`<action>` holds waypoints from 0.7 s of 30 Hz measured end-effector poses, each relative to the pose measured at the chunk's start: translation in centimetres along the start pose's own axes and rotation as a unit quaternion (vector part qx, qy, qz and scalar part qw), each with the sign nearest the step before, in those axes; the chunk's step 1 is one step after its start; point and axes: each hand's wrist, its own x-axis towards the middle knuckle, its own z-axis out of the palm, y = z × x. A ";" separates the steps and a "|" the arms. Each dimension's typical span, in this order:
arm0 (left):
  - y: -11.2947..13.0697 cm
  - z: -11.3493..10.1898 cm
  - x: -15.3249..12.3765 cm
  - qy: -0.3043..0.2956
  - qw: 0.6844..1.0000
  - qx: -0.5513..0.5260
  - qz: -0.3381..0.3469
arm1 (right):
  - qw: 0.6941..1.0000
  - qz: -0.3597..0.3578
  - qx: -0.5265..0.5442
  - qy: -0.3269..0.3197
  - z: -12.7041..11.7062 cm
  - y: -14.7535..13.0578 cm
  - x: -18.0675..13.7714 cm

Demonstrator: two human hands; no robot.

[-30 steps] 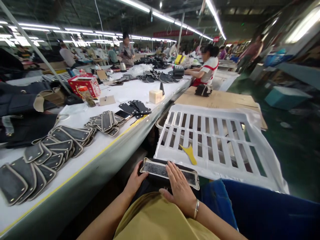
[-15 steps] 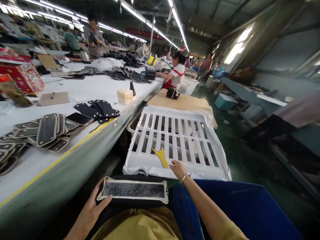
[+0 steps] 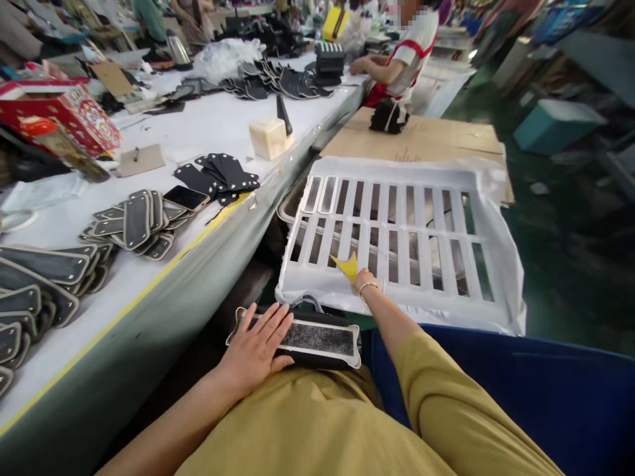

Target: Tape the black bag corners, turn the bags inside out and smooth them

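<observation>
My left hand [image 3: 258, 350], fingers stretched, lies flat on the left part of a long dark panel with a white border [image 3: 322, 338]. That panel rests on a black object at my lap, its shape mostly hidden. Ahead and to the right, my right hand [image 3: 366, 280] is closed around the narrow end of a flat yellow piece with a forked wide end [image 3: 348, 264]. The yellow piece is over the near edge of a white slotted rack [image 3: 446, 304]. Two white-edged strips [image 3: 327, 195] lie at the rack's far left corner.
On the white table [image 3: 198, 139] to the left are stacked grey-edged panels [image 3: 44, 277], black cut pieces [image 3: 218, 173], a phone [image 3: 186, 197] and a pale block [image 3: 268, 139]. A blue bin [image 3: 520, 383] stands at my right. Another person [image 3: 404, 59] works beyond the cardboard [image 3: 446, 135].
My right hand has reached the yellow piece and closed on its narrow end. My left hand has moved from the panel's left end to flat on top. The view has tilted down.
</observation>
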 end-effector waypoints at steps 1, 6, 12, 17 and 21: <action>0.6 0.1 0.8 -0.011 1.000 0.012 0.017 | 1.000 0.007 -0.002 -0.003 0.1 0.0 0.1; 2.7 0.8 3.5 -0.030 0.998 0.035 0.048 | 1.000 0.030 0.006 -0.003 0.8 -0.1 0.3; 4.2 1.7 5.8 -0.036 0.996 0.009 0.081 | 0.998 0.042 0.006 -0.036 0.5 0.5 1.2; 5.0 1.6 6.9 -0.071 0.995 -0.024 0.072 | 0.997 0.027 -0.009 -0.072 0.5 1.1 2.1; 5.0 1.6 6.9 -0.078 0.994 -0.034 0.065 | 0.996 0.013 -0.017 -0.084 0.3 1.2 1.8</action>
